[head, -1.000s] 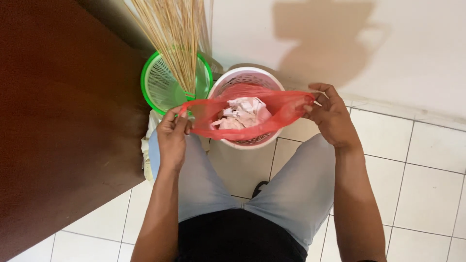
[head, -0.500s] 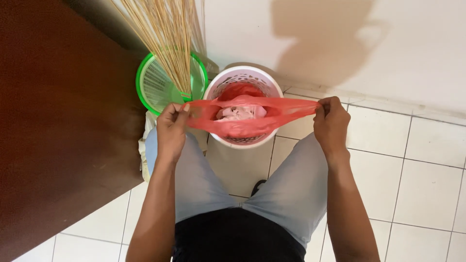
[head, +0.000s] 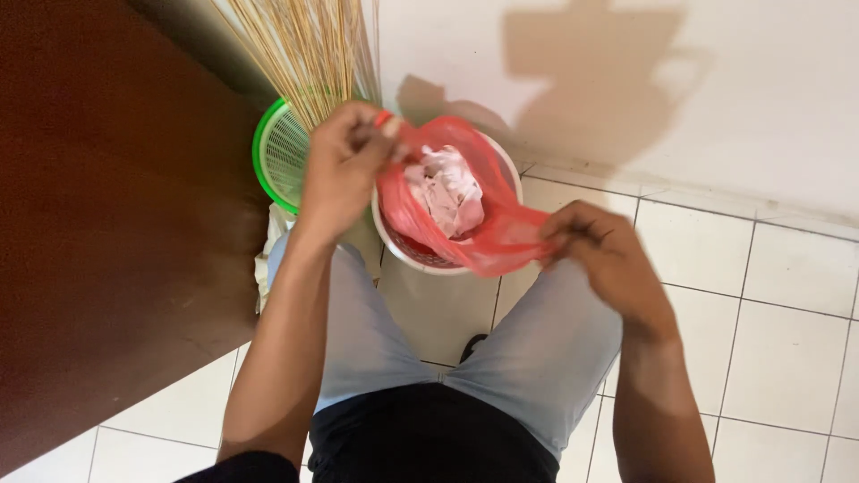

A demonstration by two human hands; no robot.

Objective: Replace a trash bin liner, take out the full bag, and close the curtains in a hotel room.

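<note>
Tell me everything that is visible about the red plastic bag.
The red plastic bag is thin and slightly see-through, of soft crinkled plastic. It sits inside the white basket, its mouth open and pulled above the rim. Crumpled white paper lies in it. The left hand grips its far edge, raised, and the right hand pinches its near edge, so the opening is stretched slantwise between them.

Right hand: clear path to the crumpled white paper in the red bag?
Probably yes. The right hand grips the red bag at its near edge, and the bag's mouth gapes open above the white paper. It would have to let go of the bag first.
</note>
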